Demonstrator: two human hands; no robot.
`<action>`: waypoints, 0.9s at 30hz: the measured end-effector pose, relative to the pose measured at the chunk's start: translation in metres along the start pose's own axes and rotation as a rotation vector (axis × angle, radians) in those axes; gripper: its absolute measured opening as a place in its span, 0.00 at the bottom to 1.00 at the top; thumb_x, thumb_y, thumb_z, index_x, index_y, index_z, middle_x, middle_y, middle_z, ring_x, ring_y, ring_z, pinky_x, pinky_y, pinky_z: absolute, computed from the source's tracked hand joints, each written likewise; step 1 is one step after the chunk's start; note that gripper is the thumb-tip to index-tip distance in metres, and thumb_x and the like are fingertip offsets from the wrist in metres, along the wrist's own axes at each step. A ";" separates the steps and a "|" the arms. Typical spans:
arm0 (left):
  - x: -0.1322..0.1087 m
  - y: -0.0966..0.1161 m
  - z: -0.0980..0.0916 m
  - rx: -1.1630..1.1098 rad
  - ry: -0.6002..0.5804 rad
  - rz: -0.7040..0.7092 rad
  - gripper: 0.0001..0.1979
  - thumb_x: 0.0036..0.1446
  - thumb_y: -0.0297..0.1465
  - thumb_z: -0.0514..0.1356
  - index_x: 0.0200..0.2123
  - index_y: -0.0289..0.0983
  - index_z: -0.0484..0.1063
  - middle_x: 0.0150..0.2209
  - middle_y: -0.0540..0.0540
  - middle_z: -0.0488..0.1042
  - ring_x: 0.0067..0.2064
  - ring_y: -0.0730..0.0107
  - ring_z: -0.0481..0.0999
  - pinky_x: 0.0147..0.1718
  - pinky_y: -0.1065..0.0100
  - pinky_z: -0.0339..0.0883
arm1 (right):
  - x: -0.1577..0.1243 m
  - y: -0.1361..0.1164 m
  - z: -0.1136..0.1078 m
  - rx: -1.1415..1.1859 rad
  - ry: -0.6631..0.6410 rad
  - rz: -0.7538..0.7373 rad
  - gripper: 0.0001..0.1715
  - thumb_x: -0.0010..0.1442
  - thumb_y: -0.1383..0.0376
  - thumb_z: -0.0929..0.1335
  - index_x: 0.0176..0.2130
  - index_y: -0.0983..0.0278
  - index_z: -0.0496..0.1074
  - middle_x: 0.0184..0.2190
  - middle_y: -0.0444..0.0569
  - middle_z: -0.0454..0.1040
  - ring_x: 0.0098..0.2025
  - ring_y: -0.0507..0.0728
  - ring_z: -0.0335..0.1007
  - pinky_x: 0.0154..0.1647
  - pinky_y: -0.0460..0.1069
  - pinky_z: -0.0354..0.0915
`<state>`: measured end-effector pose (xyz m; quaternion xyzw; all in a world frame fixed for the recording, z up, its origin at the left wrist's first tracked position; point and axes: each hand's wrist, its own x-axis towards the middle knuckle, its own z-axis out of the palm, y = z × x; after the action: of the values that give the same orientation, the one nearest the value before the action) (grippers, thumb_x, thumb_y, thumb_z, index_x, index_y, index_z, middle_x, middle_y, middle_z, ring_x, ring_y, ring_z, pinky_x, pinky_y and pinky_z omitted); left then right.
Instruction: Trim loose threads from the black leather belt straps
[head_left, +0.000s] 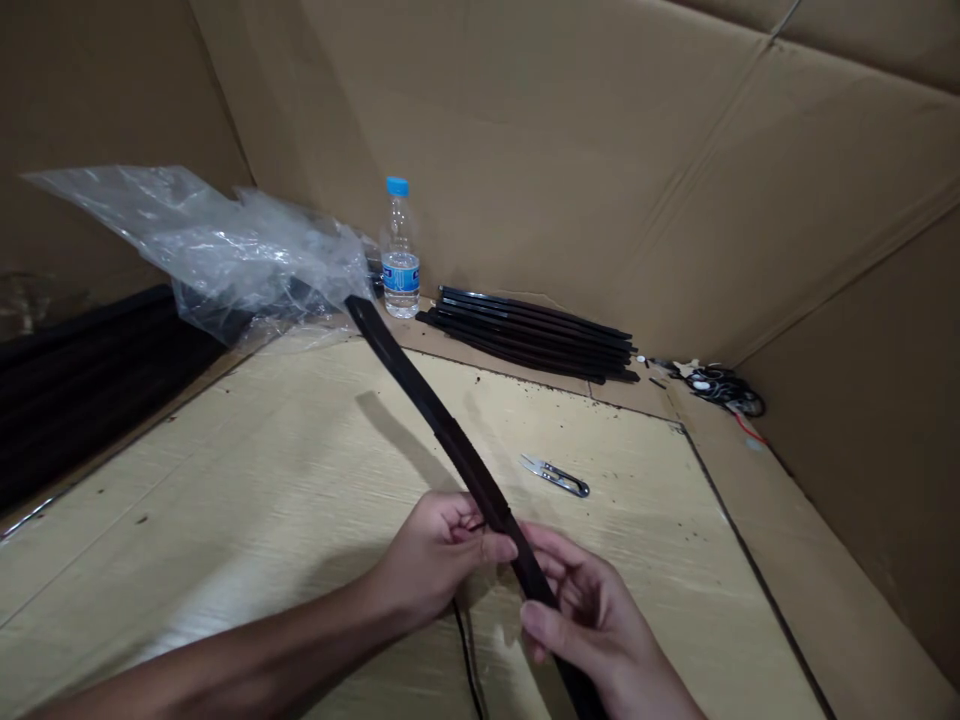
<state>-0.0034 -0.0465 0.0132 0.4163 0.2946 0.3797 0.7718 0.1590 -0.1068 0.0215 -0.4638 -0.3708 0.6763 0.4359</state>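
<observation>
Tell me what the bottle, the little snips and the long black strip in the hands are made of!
Bottle: probably smooth, shiny plastic, because it's see-through. Snips: likely metal, since they look silvery at the tips. Black strip: hard to tell; it's dark with a soft sheen and gently bent, so maybe rubber or plastic.

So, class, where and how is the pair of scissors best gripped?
Probably grip the scissors by the dark handles near the rounded end, coming from the right: they lie flat with that end to the right and the pointed blades to the left. The right hand would first need to release the black strip.
</observation>
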 end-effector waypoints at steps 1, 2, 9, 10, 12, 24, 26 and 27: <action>0.000 0.000 -0.001 0.004 0.001 -0.008 0.17 0.41 0.39 0.71 0.27 0.31 0.76 0.25 0.46 0.77 0.28 0.70 0.73 0.30 0.71 0.65 | 0.000 -0.001 0.000 -0.023 -0.033 0.027 0.26 0.45 0.58 0.78 0.43 0.64 0.76 0.26 0.44 0.72 0.22 0.47 0.64 0.24 0.43 0.64; -0.001 -0.001 -0.001 0.005 0.002 -0.016 0.17 0.42 0.39 0.71 0.28 0.31 0.76 0.26 0.46 0.78 0.29 0.70 0.73 0.30 0.71 0.65 | 0.000 -0.002 0.001 -0.038 -0.057 0.053 0.23 0.45 0.57 0.78 0.39 0.66 0.75 0.22 0.41 0.69 0.20 0.46 0.62 0.22 0.42 0.63; 0.000 -0.004 -0.002 0.069 0.013 -0.020 0.17 0.45 0.41 0.68 0.24 0.31 0.76 0.21 0.48 0.74 0.23 0.71 0.68 0.24 0.71 0.59 | -0.001 0.001 0.003 0.109 -0.113 0.088 0.22 0.52 0.55 0.74 0.34 0.61 0.60 0.26 0.42 0.74 0.15 0.44 0.61 0.13 0.38 0.55; 0.000 -0.004 -0.002 0.104 0.040 -0.019 0.16 0.46 0.40 0.67 0.22 0.31 0.76 0.20 0.48 0.73 0.23 0.71 0.67 0.24 0.70 0.58 | -0.001 0.002 0.003 0.153 -0.103 0.072 0.21 0.55 0.54 0.72 0.34 0.61 0.59 0.26 0.43 0.75 0.15 0.44 0.61 0.14 0.38 0.54; 0.001 -0.003 -0.003 0.170 0.074 -0.017 0.16 0.49 0.39 0.65 0.21 0.31 0.75 0.19 0.47 0.72 0.24 0.70 0.68 0.25 0.69 0.58 | 0.000 0.003 0.003 0.227 -0.044 0.043 0.18 0.59 0.53 0.70 0.33 0.63 0.61 0.26 0.46 0.76 0.17 0.44 0.61 0.17 0.39 0.54; 0.000 -0.002 -0.009 0.162 -0.069 -0.032 0.26 0.41 0.52 0.67 0.23 0.31 0.74 0.22 0.48 0.71 0.26 0.71 0.66 0.27 0.70 0.60 | -0.004 -0.004 -0.003 -0.106 -0.122 0.069 0.22 0.45 0.53 0.77 0.32 0.65 0.72 0.22 0.40 0.63 0.23 0.47 0.55 0.23 0.42 0.55; -0.001 -0.004 -0.009 0.193 -0.037 -0.045 0.26 0.43 0.52 0.65 0.23 0.30 0.74 0.21 0.48 0.71 0.25 0.71 0.66 0.26 0.70 0.59 | -0.004 -0.006 -0.002 -0.088 -0.116 0.069 0.22 0.45 0.55 0.78 0.28 0.64 0.67 0.20 0.36 0.59 0.21 0.45 0.52 0.21 0.41 0.56; -0.001 -0.005 -0.009 0.205 -0.019 -0.052 0.25 0.44 0.51 0.65 0.22 0.30 0.75 0.20 0.48 0.70 0.25 0.71 0.65 0.26 0.70 0.58 | -0.005 -0.005 -0.001 -0.056 -0.114 0.066 0.23 0.46 0.56 0.77 0.28 0.63 0.64 0.20 0.36 0.59 0.20 0.45 0.53 0.21 0.41 0.58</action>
<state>-0.0094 -0.0455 0.0045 0.4890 0.3353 0.3232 0.7375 0.1620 -0.1091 0.0274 -0.4488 -0.3981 0.7050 0.3784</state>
